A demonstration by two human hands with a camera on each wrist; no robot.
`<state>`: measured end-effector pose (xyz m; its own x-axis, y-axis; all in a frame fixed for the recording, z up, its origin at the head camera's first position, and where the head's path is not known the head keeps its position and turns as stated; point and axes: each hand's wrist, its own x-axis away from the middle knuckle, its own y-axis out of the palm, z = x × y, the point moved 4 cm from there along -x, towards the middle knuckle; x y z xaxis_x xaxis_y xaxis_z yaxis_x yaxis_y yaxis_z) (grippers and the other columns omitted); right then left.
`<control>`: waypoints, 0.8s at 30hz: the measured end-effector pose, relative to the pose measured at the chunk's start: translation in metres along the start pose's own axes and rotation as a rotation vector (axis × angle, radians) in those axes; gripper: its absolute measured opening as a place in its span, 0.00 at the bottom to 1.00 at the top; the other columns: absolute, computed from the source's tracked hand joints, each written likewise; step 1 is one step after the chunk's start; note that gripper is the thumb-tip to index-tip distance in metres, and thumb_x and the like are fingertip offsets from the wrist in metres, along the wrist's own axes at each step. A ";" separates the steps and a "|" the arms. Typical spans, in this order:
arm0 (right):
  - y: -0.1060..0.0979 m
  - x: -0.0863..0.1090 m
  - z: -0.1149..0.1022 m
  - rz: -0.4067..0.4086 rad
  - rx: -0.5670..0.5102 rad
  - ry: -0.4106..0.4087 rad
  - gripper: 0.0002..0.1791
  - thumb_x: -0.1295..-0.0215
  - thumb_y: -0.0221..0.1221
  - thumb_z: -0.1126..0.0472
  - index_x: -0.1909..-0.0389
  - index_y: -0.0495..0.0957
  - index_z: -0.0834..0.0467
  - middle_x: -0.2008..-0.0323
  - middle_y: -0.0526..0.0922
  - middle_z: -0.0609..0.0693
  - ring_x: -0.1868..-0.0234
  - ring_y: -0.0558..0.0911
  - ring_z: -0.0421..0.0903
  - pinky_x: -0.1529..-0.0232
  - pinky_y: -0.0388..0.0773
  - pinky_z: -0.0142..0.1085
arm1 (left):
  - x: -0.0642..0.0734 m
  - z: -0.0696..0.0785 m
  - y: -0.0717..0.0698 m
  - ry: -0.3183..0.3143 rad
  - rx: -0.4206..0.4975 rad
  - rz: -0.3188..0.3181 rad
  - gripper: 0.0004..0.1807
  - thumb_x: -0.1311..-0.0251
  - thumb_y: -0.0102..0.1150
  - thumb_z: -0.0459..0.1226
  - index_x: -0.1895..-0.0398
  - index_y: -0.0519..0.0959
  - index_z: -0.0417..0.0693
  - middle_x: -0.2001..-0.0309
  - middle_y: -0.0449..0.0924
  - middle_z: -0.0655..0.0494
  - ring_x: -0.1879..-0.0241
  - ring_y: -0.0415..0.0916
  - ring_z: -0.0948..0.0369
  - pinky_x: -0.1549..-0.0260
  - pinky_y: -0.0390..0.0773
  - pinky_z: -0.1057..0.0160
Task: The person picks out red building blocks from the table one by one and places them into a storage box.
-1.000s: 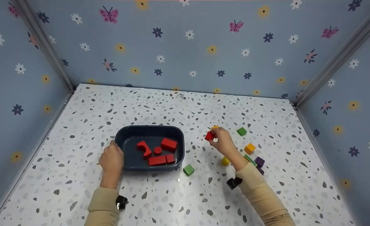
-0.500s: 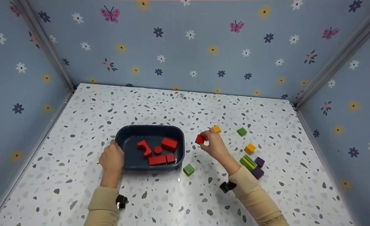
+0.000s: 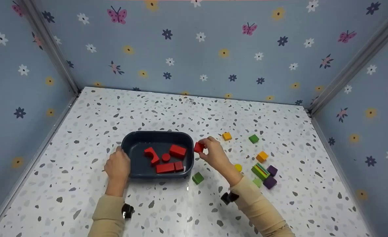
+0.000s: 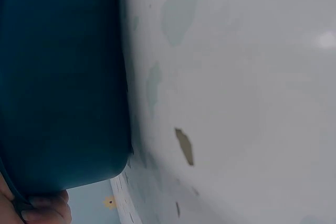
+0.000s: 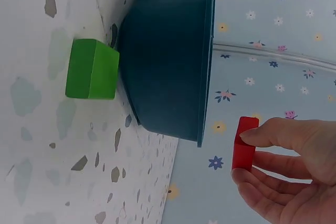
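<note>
A dark blue tub point(image 3: 157, 134) stands on the speckled table with several red blocks in it, among them an arch point(image 3: 152, 155), a small round one point(image 3: 165, 157) and a rectangular block point(image 3: 178, 151). My left hand point(image 3: 117, 165) grips the tub's left rim; in the left wrist view its fingers point(image 4: 50, 208) curl over the edge. Just outside the tub's right rim, my right hand point(image 3: 215, 154) pinches a red block point(image 3: 199, 147) between thumb and fingertips. The right wrist view shows this red block point(image 5: 243, 142) held up in the air, level with the rim.
A green block point(image 3: 198, 178) lies close to the tub's front right corner. Farther right are orange blocks point(image 3: 262, 156), a yellow round block point(image 3: 238, 168), a striped green block point(image 3: 260, 171), purple blocks point(image 3: 270, 182) and another green block point(image 3: 254, 138). Flowered walls point(image 3: 194, 42) enclose the table.
My right hand has carried the red block leftward from beside the orange block to the tub's right rim, uncovering blocks behind it. The left hand and tub have stayed in place.
</note>
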<state>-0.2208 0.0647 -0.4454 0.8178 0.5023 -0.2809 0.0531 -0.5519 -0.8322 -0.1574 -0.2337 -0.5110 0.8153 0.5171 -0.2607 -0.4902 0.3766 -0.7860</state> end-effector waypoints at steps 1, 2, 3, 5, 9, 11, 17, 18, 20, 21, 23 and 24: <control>0.001 -0.001 -0.002 0.002 -0.007 -0.009 0.15 0.57 0.63 0.72 0.64 0.76 0.66 0.70 0.76 0.55 0.70 0.75 0.49 0.68 0.72 0.36 | 0.000 0.000 0.000 0.001 0.001 -0.002 0.10 0.40 0.41 0.32 0.66 0.70 0.32 0.74 0.74 0.28 0.77 0.72 0.33 0.81 0.67 0.40; 0.002 -0.001 -0.004 0.004 -0.012 -0.019 0.14 0.57 0.63 0.72 0.65 0.76 0.66 0.70 0.76 0.55 0.70 0.75 0.49 0.68 0.73 0.36 | 0.000 0.000 0.000 0.003 0.001 -0.004 0.10 0.40 0.40 0.32 0.66 0.70 0.32 0.74 0.74 0.28 0.77 0.72 0.33 0.82 0.67 0.40; 0.004 -0.002 -0.006 0.004 -0.014 -0.025 0.14 0.57 0.63 0.72 0.65 0.77 0.66 0.70 0.76 0.55 0.70 0.75 0.48 0.68 0.73 0.35 | 0.001 0.000 0.000 0.003 0.002 -0.007 0.10 0.40 0.40 0.31 0.66 0.70 0.32 0.73 0.74 0.28 0.77 0.72 0.33 0.82 0.67 0.40; 0.007 -0.003 -0.010 0.001 -0.019 -0.033 0.14 0.57 0.64 0.71 0.65 0.77 0.66 0.70 0.75 0.54 0.70 0.75 0.47 0.68 0.73 0.34 | 0.001 0.000 0.000 0.003 0.001 -0.009 0.09 0.40 0.41 0.31 0.66 0.70 0.32 0.73 0.74 0.28 0.77 0.72 0.34 0.82 0.67 0.40; 0.012 -0.006 -0.016 -0.020 -0.032 -0.034 0.15 0.56 0.63 0.71 0.63 0.77 0.66 0.69 0.75 0.54 0.70 0.74 0.46 0.68 0.72 0.34 | 0.000 -0.001 0.001 0.005 -0.005 -0.009 0.10 0.39 0.40 0.32 0.65 0.70 0.32 0.73 0.74 0.28 0.77 0.72 0.34 0.81 0.67 0.40; 0.015 -0.007 -0.019 -0.039 -0.040 -0.025 0.16 0.56 0.63 0.70 0.62 0.77 0.66 0.68 0.75 0.54 0.69 0.75 0.46 0.68 0.72 0.34 | -0.001 -0.001 0.001 0.009 -0.006 0.001 0.10 0.40 0.41 0.32 0.65 0.70 0.32 0.74 0.74 0.28 0.77 0.72 0.34 0.81 0.67 0.40; 0.025 -0.010 -0.028 -0.070 -0.039 -0.002 0.18 0.55 0.62 0.70 0.59 0.77 0.66 0.66 0.74 0.54 0.69 0.75 0.45 0.68 0.72 0.33 | -0.001 -0.001 0.001 0.016 -0.002 0.011 0.10 0.40 0.41 0.32 0.65 0.70 0.32 0.74 0.74 0.29 0.78 0.72 0.34 0.82 0.67 0.40; 0.027 -0.011 -0.030 -0.070 -0.038 -0.004 0.18 0.55 0.62 0.70 0.59 0.77 0.65 0.66 0.74 0.55 0.69 0.74 0.45 0.69 0.72 0.33 | -0.001 -0.001 0.001 0.014 -0.001 0.005 0.10 0.39 0.40 0.32 0.65 0.70 0.31 0.74 0.74 0.29 0.78 0.72 0.34 0.82 0.67 0.40; 0.030 -0.012 -0.033 -0.070 -0.037 -0.007 0.17 0.55 0.62 0.69 0.59 0.77 0.65 0.65 0.74 0.55 0.70 0.74 0.44 0.69 0.72 0.33 | 0.000 -0.001 0.001 0.007 0.001 -0.008 0.11 0.39 0.40 0.32 0.65 0.70 0.32 0.74 0.74 0.28 0.77 0.72 0.34 0.81 0.67 0.40; 0.032 -0.012 -0.035 -0.072 -0.039 -0.009 0.17 0.54 0.62 0.70 0.59 0.76 0.65 0.65 0.74 0.55 0.70 0.73 0.44 0.70 0.71 0.32 | 0.000 -0.001 0.001 0.003 0.001 -0.014 0.11 0.39 0.39 0.32 0.65 0.70 0.32 0.74 0.74 0.28 0.77 0.72 0.33 0.81 0.67 0.40; 0.037 -0.013 -0.038 -0.078 -0.043 -0.010 0.17 0.54 0.62 0.69 0.59 0.76 0.65 0.65 0.74 0.54 0.70 0.73 0.43 0.70 0.71 0.31 | 0.000 -0.001 0.002 -0.002 -0.001 -0.019 0.11 0.39 0.39 0.32 0.64 0.70 0.32 0.73 0.74 0.28 0.77 0.72 0.33 0.81 0.67 0.40; 0.039 -0.014 -0.040 -0.081 -0.042 -0.012 0.17 0.54 0.62 0.69 0.59 0.77 0.65 0.65 0.74 0.54 0.70 0.73 0.42 0.70 0.71 0.30 | -0.001 -0.001 0.002 -0.004 -0.001 -0.018 0.11 0.39 0.39 0.32 0.64 0.70 0.32 0.73 0.74 0.28 0.77 0.72 0.33 0.81 0.67 0.40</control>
<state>-0.2072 0.0098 -0.4550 0.8027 0.5542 -0.2200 0.1426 -0.5367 -0.8316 -0.1584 -0.2343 -0.5132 0.8229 0.5132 -0.2439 -0.4748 0.3852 -0.7913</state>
